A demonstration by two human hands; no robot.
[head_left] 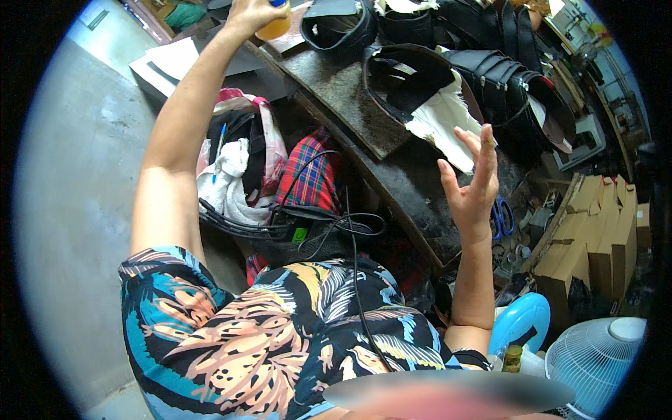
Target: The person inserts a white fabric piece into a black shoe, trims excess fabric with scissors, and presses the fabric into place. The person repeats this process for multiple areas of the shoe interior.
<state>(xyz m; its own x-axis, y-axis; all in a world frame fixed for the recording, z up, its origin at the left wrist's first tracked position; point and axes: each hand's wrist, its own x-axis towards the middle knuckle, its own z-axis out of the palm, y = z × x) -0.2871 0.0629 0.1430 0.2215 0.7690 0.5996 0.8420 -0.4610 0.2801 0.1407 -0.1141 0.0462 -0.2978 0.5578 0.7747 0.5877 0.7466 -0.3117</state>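
Observation:
At the far edge of the workbench (318, 84), my left hand (245, 17) is wrapped round a small container of orange-yellow colour (275, 28) with a blue top. My arm is stretched out, and the picture's rim cuts off part of that hand. My right hand (474, 192) is raised over the bench, fingers apart, holding nothing. Just beyond its fingertips is a curved dark leather piece (392, 73) with torn white lining (448, 115). A pair of scissors with blue handles (502, 218) lies beside my right wrist.
Black strapped leather pieces (504, 87) and a round black leather piece (336, 31) crowd the bench's far side. Left of it is an open bag (269, 143) with a white cloth (234, 171). Cardboard (588, 238) and a fan (595, 364) stand at the right. A black cable (355, 280) hangs before me.

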